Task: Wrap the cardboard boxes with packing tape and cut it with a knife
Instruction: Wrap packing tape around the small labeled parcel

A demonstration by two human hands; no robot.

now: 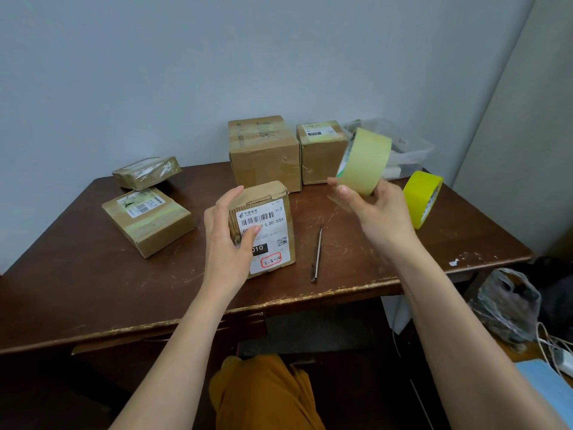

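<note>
- Cardboard, brown and scuffed: small labelled box point(262, 228) upright on the wooden table point(93, 293), gripped along its near-left side by the left hand point(228, 240), thumb across the white shipping label, fingers curved over the top edge.
- Pale tape roll point(366, 161) raised clear of the table, grasped at its lower rim by the right hand point(376, 209), up and to the right of the held box; no tape end visibly drawn out.
- Just below that grip, lying on the tabletop between box and right forearm: slim metal knife point(317, 254), untouched, blade state too small to tell.
- Just right of the right hand, standing on edge: a second, bright yellow roll point(423, 198), idle.
- Beyond the held box, near the wall: large box point(263, 153) and medium box point(321, 152) side by side, both seemingly carrying tape bands already.
- Left of the left hand, well apart: flat box point(148, 220) with pale strips across it, and a thin parcel point(146, 172) behind, glossy as if taped.
- Far corner behind the raised roll: clear plastic tub point(406, 150).
- Judged progress: several boxes apparently wrapped; the box in hand showing no fresh tape, so its wrap not yet begun, with finding the tape end, winding and the cut all left.
</note>
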